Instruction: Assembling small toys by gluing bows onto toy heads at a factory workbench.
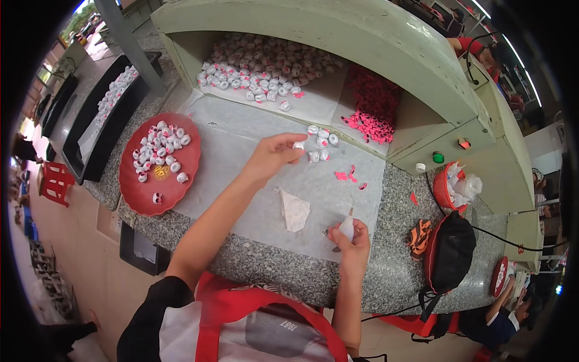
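My left hand [276, 158] pinches a small white rounded piece [298, 145] between thumb and fingertips. Right beside it, several similar white pieces [322, 142] with dark and pink marks sit in a cluster on the white sheet [241, 130]. My right hand [353, 241], nearer to me, is wrapped round a small white squeeze bottle [346, 227] whose thin nozzle points up and away. Between the hands lies a crumpled white cloth or tissue [294, 210]. Several little pink parts [346, 175] are scattered on the sheet, right of the cluster.
A red scalloped tray [128, 181] holds more white pieces at left. Under the pale green hood [338, 36] lie heaps of white pieces [265, 63] and pink parts [371, 111]. Right stand a red basket [443, 187] and a black bag [452, 244]. A co-worker [500, 317] sits far right.
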The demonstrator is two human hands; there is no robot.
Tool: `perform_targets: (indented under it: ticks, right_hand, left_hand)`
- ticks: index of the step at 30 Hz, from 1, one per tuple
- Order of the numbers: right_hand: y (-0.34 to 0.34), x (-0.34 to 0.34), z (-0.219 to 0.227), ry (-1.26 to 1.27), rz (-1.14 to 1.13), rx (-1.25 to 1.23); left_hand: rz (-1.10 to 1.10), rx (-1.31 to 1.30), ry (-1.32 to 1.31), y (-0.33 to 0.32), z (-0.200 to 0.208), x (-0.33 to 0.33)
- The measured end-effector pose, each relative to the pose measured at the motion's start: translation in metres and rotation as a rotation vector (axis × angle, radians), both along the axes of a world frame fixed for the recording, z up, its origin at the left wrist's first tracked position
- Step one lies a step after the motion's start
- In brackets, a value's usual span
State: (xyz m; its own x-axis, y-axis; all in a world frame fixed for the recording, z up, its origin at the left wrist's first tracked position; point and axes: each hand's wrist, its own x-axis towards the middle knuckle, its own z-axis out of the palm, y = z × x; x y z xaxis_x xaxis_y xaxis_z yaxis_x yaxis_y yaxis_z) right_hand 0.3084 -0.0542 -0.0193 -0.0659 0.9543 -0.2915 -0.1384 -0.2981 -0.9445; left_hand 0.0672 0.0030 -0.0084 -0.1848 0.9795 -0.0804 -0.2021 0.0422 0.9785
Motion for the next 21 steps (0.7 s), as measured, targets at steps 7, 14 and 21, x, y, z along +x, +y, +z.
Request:
perform_targets:
  ticks: [7,14,21]
  right_hand:
    - [-0.019,-0.033,0.091,-0.104,0.119,0.359]
    - [-0.039,-0.051,0.102,-0.353,0.098,0.861]
    - [-0.037,-0.052,0.101,-0.416,0.091,0.948]
  left_hand:
    - [0.019,0.058,-0.321,-0.095,0.046,0.028]
    - [0.132,0.272,-0.119,-0.111,0.059,0.035]
    - [0.195,0.289,-0.008,-0.112,0.058,0.038]
